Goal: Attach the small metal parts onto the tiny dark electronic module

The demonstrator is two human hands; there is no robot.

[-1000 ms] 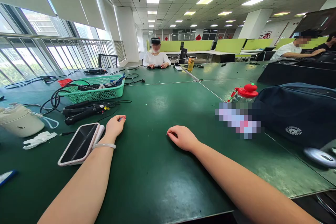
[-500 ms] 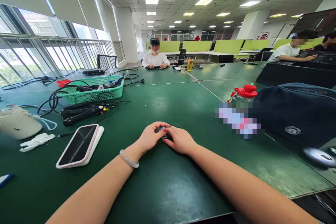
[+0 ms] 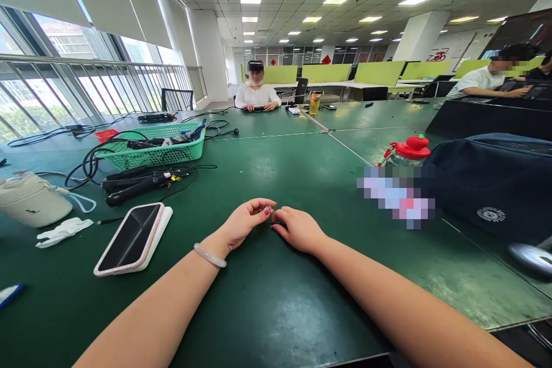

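- Nearest stuff first: green table [image 3: 245, 328] under both my forearms, blue-and-white thing [image 3: 11, 294] cut off at the near left edge, no clue what it is tbh. Pale bracelet [image 3: 210, 255] on the left wrist.
- Shiny rounded thing [image 3: 532, 259], near right, prob a mouse imo.
- Phone [image 3: 129, 238] lies to the left of my hands on a whitish slab, w/ a crumpled tissue [image 3: 64, 232] farther left.
- Left hand [image 3: 241, 224]: thumb and index close together, narrow grip, afaict on a small pale bit [image 3: 269, 209]. It's right btwn the two hands, up off the table I think. Too tiny to ID, sry.
- Right hand [image 3: 302, 230]: loosely curled, fingertips just beside the left's. Can't tell if it's holding anything, the hollow is too dark to read.
- So rn I'd call this step fine two-handed fiddling at the fingertips. From this pose, any move calls for small, slow finger work and a steady left pinch imo, bc smth that small cld slip.
- Bit farther: beige pouch [image 3: 37, 201] far left, black handles [image 3: 138, 188] in front of a green basket [image 3: 157, 155] w/ cables; dark blue bag [image 3: 495, 184] and red-lidded bottle [image 3: 411, 148] on the right.
- Far side: seated person [image 3: 257, 95] in white, hands on smth dark, amber drink [image 3: 314, 104] to the right.
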